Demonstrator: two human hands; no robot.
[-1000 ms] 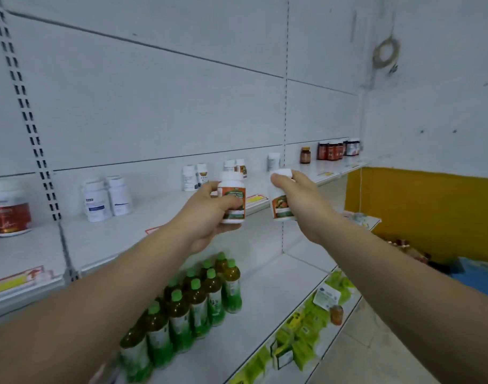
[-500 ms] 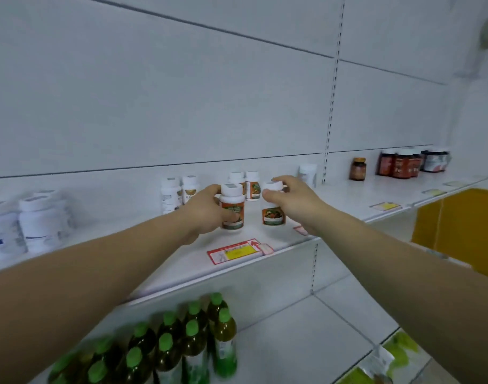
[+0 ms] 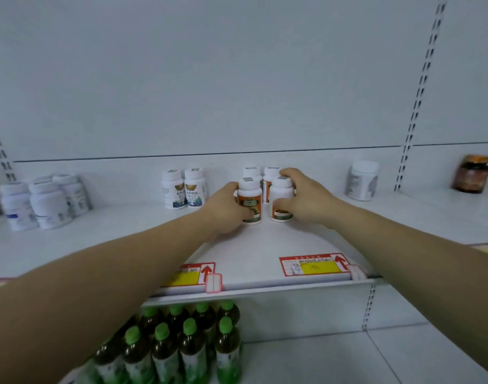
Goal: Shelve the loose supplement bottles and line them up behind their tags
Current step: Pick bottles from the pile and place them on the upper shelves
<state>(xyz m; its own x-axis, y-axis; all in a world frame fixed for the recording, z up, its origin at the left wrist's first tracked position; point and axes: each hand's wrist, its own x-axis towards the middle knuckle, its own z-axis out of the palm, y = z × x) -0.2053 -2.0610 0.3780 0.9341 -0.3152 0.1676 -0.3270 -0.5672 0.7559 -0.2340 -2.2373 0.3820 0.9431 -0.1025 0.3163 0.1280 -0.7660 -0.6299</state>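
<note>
The left grip (image 3: 226, 207) is grasping the left bottle (image 3: 249, 202), the right grip (image 3: 306, 200) the right bottle (image 3: 280, 202). Both are standing on the shelf (image 3: 265, 245), fronting two matching bottles (image 3: 252, 171), behind the tag (image 3: 312, 266). Release is apparently remaining.

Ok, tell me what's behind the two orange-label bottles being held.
Two more white-capped bottles stand behind them, near the back wall. Their labels are mostly covered by the front bottles and the right hand.

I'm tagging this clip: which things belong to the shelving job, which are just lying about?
Job: left hand, right hand, left orange-label bottle, right orange-label bottle, matching pair behind, price tag.
Lying about: green-capped drink bottles, amber jar, blue-label bottles, large white jar.
</note>
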